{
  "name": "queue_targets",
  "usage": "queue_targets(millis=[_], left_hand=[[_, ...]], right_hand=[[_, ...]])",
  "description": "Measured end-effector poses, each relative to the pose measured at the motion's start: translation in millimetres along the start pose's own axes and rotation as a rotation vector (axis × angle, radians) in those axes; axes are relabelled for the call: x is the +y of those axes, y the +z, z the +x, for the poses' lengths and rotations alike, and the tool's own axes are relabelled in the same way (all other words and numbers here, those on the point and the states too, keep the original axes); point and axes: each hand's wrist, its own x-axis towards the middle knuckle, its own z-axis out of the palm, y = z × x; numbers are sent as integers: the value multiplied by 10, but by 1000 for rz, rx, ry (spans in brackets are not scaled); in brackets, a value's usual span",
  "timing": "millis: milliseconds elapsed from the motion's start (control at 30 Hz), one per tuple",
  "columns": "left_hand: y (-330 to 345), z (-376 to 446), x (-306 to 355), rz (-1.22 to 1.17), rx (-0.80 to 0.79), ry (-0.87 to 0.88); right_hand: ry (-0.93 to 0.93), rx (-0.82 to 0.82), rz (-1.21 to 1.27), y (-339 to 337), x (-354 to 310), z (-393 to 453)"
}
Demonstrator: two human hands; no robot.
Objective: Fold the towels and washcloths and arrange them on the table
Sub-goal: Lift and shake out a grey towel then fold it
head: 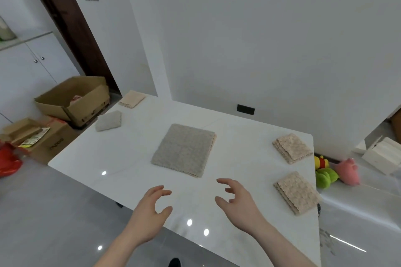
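Both our hands empty, fingers loosely spread: left hand (152,206), right hand (236,199) hover near the grey towel (184,150) lying half-folded mid-table (130,158). We should pinch its near corners evenly, fold away, align edges.

White walls (260,28), grey glossy floor (43,212) (ceiling lights mirrored), dark door frame (65,17), white cabinet (32,65).
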Motion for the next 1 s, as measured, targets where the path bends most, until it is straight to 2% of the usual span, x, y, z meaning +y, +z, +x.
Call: queue_targets(millis=[267, 467, 667, 1000], left_hand=[[-315, 853, -293, -3, -117, 100], [-887, 1698, -761, 95, -227, 186], [-1260, 2113, -1303, 155, -318, 174], [-1160, 2415, -1359, 231, -403, 233]], right_hand=[[73, 161, -10, 238, -183, 411], [158, 236, 50, 1068, -510, 980], [244, 259, 65, 1665, -658, 1198], [292, 325, -28, 1628, -606, 1235]])
